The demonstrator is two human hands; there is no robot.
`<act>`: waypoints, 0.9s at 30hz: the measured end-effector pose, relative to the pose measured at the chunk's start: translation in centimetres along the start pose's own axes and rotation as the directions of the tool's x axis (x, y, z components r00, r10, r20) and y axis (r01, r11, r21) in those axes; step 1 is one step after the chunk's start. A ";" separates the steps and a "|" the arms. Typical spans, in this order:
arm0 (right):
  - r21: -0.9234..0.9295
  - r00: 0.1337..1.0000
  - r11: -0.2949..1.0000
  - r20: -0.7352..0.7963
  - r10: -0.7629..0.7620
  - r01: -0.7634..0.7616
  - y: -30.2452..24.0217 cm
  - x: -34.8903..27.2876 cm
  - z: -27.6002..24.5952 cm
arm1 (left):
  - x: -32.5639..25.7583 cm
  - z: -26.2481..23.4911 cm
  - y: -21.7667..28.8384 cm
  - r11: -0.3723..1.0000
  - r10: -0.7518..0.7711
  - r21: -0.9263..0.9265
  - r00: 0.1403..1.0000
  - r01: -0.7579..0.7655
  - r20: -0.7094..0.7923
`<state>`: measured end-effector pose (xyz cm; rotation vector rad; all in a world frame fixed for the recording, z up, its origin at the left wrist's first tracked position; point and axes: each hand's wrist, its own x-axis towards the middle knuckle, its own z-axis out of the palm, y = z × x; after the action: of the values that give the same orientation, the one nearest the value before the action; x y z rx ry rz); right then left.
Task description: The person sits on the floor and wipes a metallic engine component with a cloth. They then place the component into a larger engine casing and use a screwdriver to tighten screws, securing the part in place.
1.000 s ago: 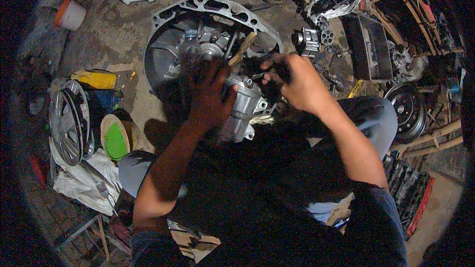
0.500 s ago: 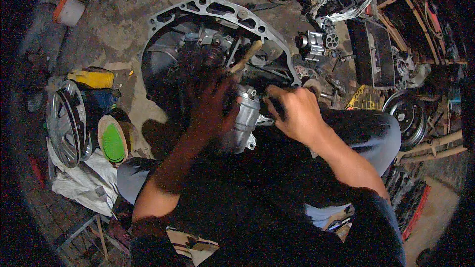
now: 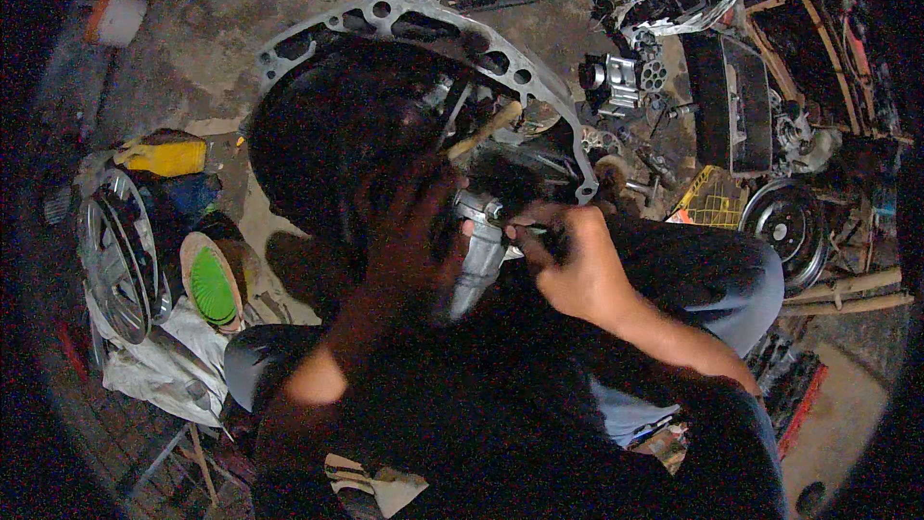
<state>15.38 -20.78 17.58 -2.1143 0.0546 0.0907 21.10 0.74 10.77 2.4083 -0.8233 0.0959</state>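
Note:
A large metal transmission housing (image 3: pixel 404 24) with a pierced, curved rim lies in front of me, its inside mostly in shadow. At its near side, a silver cylindrical metal part (image 3: pixel 478 265) with a bolted end stands out. Around the left of this part my left hand (image 3: pixel 399 226) is wrapped, dark and blurred, its thumb against the metal. My right hand (image 3: pixel 582 265) is closed in a pinch at the part's right side; what its fingertips hold is hidden. A wooden-handled tool (image 3: pixel 486 130) rests inside the housing, just beyond my hands.
Loose metal engine parts (image 3: pixel 616 82) lie at the far right, beside a black tray (image 3: pixel 731 106). A wheel rim (image 3: pixel 784 231) and a yellow crate (image 3: pixel 710 197) are on the right. At left are wheel covers (image 3: pixel 120 260), a green-centred round filter (image 3: pixel 212 279) and a yellow container (image 3: pixel 164 156).
The view has shifted slightly, and the housing appears turned a little. My right hand has moved slightly down, staying beside the silver part; my left hand stays on the part.

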 end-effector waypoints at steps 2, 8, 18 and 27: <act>0.124 0.985 0.978 -0.006 0.172 -0.170 0.9 0.2 0.4 | 0.1 -0.1 0.0 1.000 -0.006 -0.028 1.000 0.007 0.021; -0.497 0.965 0.853 0.261 -0.029 0.160 -1.3 0.1 -1.3 | 0.2 -0.9 0.3 0.993 -0.051 -0.104 0.997 0.058 0.063; 0.092 0.990 0.987 -0.039 0.135 -0.131 0.8 -0.9 1.6 | 0.9 -2.3 0.9 0.995 -0.060 -0.069 0.989 0.070 0.134; -0.335 0.988 0.937 -0.075 -0.132 0.100 2.6 -2.3 2.5 | 0.1 -1.5 0.9 0.994 -0.084 -0.059 0.986 0.093 0.141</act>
<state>12.76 -19.99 14.23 -2.4523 -0.0304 -0.0797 20.82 0.98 12.45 2.4066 -0.7675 -0.1325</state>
